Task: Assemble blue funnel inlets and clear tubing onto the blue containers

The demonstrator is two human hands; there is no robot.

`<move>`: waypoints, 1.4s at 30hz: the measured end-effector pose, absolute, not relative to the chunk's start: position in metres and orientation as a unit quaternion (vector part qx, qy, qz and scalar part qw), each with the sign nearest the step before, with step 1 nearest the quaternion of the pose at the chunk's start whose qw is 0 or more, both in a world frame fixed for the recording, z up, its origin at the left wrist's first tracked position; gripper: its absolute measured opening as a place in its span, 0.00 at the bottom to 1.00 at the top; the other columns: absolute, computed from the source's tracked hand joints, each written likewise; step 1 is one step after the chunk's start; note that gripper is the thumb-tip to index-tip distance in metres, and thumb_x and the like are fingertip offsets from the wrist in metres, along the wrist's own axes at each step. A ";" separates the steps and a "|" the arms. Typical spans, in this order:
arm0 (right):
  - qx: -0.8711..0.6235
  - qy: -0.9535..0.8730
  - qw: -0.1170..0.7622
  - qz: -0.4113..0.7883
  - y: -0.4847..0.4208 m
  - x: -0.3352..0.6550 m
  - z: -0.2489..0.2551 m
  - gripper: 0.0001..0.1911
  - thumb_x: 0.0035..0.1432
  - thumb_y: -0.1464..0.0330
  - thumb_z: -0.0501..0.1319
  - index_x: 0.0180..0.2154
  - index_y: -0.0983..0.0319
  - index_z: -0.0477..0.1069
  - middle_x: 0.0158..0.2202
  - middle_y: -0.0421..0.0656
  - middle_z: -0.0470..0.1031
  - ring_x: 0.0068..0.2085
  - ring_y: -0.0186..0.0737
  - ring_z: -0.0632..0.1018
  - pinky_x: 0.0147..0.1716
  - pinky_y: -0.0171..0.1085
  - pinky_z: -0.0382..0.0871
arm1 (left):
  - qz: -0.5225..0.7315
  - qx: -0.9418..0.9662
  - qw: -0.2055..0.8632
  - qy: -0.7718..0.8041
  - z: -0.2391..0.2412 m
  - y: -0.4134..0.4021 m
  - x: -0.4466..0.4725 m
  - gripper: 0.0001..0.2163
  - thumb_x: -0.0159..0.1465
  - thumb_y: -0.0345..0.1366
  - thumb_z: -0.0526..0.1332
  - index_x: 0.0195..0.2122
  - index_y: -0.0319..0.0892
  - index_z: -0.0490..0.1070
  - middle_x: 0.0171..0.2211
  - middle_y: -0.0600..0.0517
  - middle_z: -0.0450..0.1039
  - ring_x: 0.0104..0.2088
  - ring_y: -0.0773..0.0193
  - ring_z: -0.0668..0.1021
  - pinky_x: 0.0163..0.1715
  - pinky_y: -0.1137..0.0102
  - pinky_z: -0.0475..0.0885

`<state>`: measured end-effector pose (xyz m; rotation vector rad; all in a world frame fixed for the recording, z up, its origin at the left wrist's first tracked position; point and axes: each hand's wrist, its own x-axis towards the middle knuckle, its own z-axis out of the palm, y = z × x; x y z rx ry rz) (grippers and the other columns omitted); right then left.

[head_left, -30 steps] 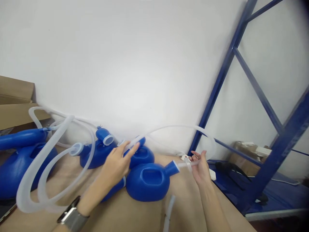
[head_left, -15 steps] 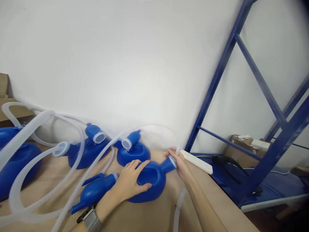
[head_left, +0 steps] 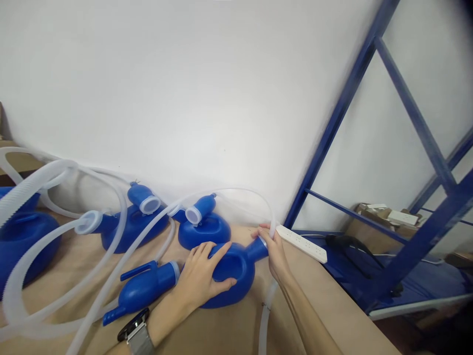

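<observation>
On the desk [head_left: 221, 330], a blue bottle [head_left: 236, 276] was steadied by the left hand [head_left: 201, 276]; at its neck, pointing right, the right hand [head_left: 273, 249] was closed on thin tubing [head_left: 236, 192].

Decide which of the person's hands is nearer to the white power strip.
The right hand. It grips the neck of the blue container next to the near end of the white power strip. The left hand rests on the container's body, farther from the strip.
</observation>
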<state>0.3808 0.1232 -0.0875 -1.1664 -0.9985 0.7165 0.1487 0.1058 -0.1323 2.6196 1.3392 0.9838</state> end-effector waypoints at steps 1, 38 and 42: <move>-0.514 -0.449 0.660 0.313 0.122 0.381 -0.088 0.23 0.53 0.53 0.72 0.44 0.58 0.72 0.30 0.41 0.84 0.35 0.47 0.82 0.35 0.39 0.72 | 0.313 0.846 0.017 0.431 -0.131 0.105 0.149 0.37 0.60 0.50 0.72 0.70 0.53 0.67 0.57 0.41 0.75 0.57 0.40 0.76 0.57 0.46 0.74; -0.522 -0.436 0.678 0.278 0.133 0.387 -0.108 0.17 0.47 0.56 0.76 0.30 0.61 0.77 0.30 0.45 0.84 0.34 0.48 0.82 0.37 0.42 0.74 | 0.331 0.840 -0.030 0.430 -0.139 0.100 0.151 0.37 0.61 0.51 0.72 0.71 0.51 0.67 0.56 0.39 0.76 0.55 0.39 0.78 0.55 0.46 0.75; -0.530 -0.430 0.664 0.305 0.133 0.390 -0.103 0.19 0.47 0.55 0.77 0.33 0.60 0.77 0.31 0.43 0.84 0.36 0.48 0.82 0.38 0.40 0.74 | 0.338 0.834 -0.048 0.433 -0.142 0.095 0.156 0.37 0.62 0.51 0.71 0.71 0.49 0.66 0.55 0.37 0.76 0.56 0.38 0.78 0.55 0.45 0.75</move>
